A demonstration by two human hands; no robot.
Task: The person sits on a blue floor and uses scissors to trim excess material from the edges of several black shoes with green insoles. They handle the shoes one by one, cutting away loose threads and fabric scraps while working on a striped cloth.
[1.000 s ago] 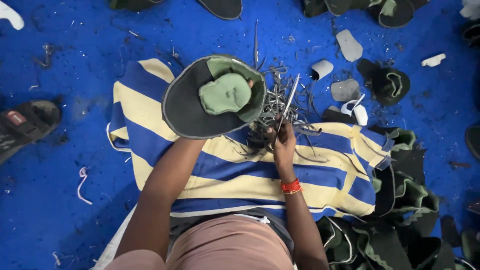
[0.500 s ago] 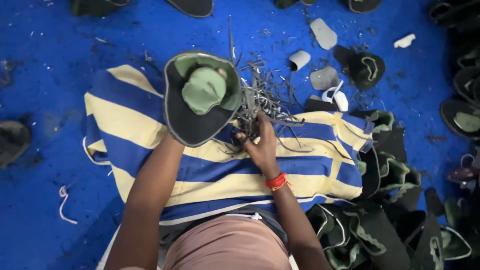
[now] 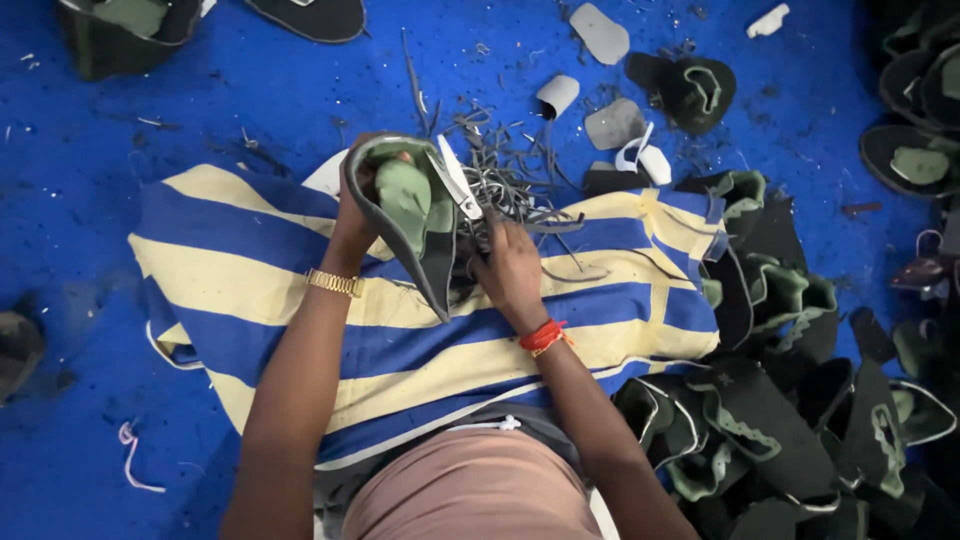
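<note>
Lying nearest the camera, a pinkish garment (image 3: pixel 470 490) is seen at the bottom edge, and from either side of it the two forearms reach forward over a blue and cream striped cloth (image 3: pixel 250 270) spread across a blue floor (image 3: pixel 200 90).

On the right wrist a red thread band (image 3: pixel 543 336) is worn; on the left, a gold watch (image 3: pixel 333 283). The right hand (image 3: pixel 508 268) is closed around the handles of a pair of scissors (image 3: pixel 459 180), whose pale blades are angled up and to the left against the edge of a dark shoe upper (image 3: pixel 425 225). The left hand (image 3: pixel 358 205) is clamped on that upper's left rim, fingers curled over the edge, so the piece is held tilted on its side above the cloth, its green lining (image 3: pixel 405 200) turned toward the scissors.

Just beyond the hands, a tangle of thin dark trimmings (image 3: pixel 515 180) is heaped on the cloth's far edge. To the right, a pile of dark uppers with green linings (image 3: pixel 780 400) is stacked beside the cloth.

Farther off, grey cut pieces (image 3: pixel 612 122) and another dark upper (image 3: pixel 700 90) are scattered on the floor, and a black sole (image 3: pixel 310 15) is cut off by the top edge.
</note>
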